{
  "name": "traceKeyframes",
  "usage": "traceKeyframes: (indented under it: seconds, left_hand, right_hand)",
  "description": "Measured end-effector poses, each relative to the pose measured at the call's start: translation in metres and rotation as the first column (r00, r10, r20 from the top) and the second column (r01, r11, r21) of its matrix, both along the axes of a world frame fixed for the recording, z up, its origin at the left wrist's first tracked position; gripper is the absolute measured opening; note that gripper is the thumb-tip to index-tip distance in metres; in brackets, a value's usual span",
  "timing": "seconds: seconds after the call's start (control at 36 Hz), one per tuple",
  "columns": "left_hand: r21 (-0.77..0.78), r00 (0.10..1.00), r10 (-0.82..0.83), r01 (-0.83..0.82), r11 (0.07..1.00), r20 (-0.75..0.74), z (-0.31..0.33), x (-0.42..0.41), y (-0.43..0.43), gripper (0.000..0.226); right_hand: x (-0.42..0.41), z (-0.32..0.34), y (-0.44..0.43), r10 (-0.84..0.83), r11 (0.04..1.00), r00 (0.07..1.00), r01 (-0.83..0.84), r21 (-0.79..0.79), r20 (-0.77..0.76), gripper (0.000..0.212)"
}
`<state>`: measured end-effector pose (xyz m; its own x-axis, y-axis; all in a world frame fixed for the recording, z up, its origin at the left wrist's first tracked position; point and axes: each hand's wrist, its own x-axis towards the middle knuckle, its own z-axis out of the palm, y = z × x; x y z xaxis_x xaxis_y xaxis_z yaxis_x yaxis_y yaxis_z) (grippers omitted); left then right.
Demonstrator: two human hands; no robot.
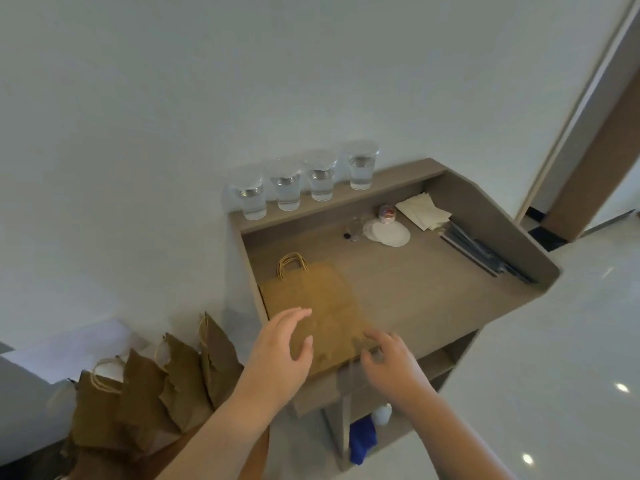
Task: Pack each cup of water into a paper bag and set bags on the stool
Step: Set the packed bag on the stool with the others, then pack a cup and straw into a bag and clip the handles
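Apparently the packing is sitting partway: four standing bags (152,393) are lining up low at the left, contents hidden, while four cups (320,185) of water are waiting unpacked on the ledge (401,180) behind the worktop (422,292). A flat paper bag (322,306) is lying on the worktop, the left hand (280,348) hovering over its near end with fingers spread wide, the right hand (394,362) curling its fingers at the near corner, too blurred to tell whether it is pinching.
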<state>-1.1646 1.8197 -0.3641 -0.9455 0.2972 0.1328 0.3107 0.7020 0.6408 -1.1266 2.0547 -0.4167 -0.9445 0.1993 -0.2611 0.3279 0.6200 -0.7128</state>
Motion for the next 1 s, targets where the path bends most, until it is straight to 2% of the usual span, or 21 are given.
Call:
traceKeyframes:
  seconds: [0.14,0.25,0.39,0.5,0.58,0.67,0.72,0.78,0.83,0.89,0.94,1.0]
  left_hand:
    - [-0.057,0.982,-0.055,0.067,0.996,0.18,-0.026,-0.028,0.026,0.052]
    - [-0.159,0.944,-0.046,0.103,0.982,0.326,-0.05,-0.06,0.047,0.068]
    - [-0.327,0.922,-0.012,0.149,0.933,0.387,-0.062,-0.1,0.07,0.086]
    - [-0.455,0.931,0.043,0.136,0.88,0.362,-0.061,-0.123,0.084,0.091]
    - [-0.473,0.908,0.027,0.192,0.86,0.419,-0.06,-0.134,0.091,0.075]
    - [-0.465,0.879,-0.008,0.26,0.846,0.476,-0.056,-0.142,0.094,0.038]
    - [-0.456,0.889,-0.035,0.267,0.849,0.456,-0.049,-0.146,0.096,0.022]
    - [-0.43,0.909,-0.053,0.246,0.868,0.413,-0.038,-0.148,0.099,0.018]
    - [-0.423,0.931,-0.07,0.229,0.877,0.359,-0.022,-0.148,0.105,0.016]
    - [-0.432,0.95,-0.09,0.22,0.875,0.3,-0.003,-0.146,0.116,0.017]
    - [-0.435,0.955,-0.11,0.226,0.871,0.276,0.016,-0.141,0.132,0.02]
    - [-0.453,0.956,-0.129,0.24,0.859,0.262,0.031,-0.136,0.152,0.021]
  right_hand:
    - [-0.022,-0.01,0.018,0.026,0.999,0.998,-0.028,0.027,0.053,0.054]
    - [-0.053,-0.021,0.036,0.007,1.0,0.987,-0.01,0.014,0.162,0.051]
    - [-0.082,-0.034,0.049,-0.009,1.0,0.968,0.008,0.003,0.252,0.055]
    - [-0.1,-0.034,0.055,0.038,0.999,0.955,-0.032,-0.026,0.294,0.06]
    - [-0.116,-0.034,0.057,0.146,0.989,0.933,-0.132,-0.067,0.329,0.041]
    - [-0.136,-0.036,0.06,0.164,0.985,0.92,-0.132,-0.113,0.356,0.032]
    - [-0.152,-0.032,0.065,0.163,0.983,0.903,-0.117,-0.139,0.398,0.037]
    - [-0.17,-0.022,0.072,0.159,0.979,0.872,-0.077,-0.19,0.464,0.058]
    - [-0.192,-0.014,0.08,0.147,0.976,0.873,-0.052,-0.21,0.465,0.077]
    - [-0.215,-0.006,0.088,0.172,0.963,0.892,-0.064,-0.262,0.418,0.078]
    - [-0.234,0.005,0.097,0.261,0.926,0.883,-0.115,-0.358,0.389,0.069]
    - [-0.249,0.014,0.109,0.293,0.873,0.886,-0.094,-0.478,0.361,0.068]
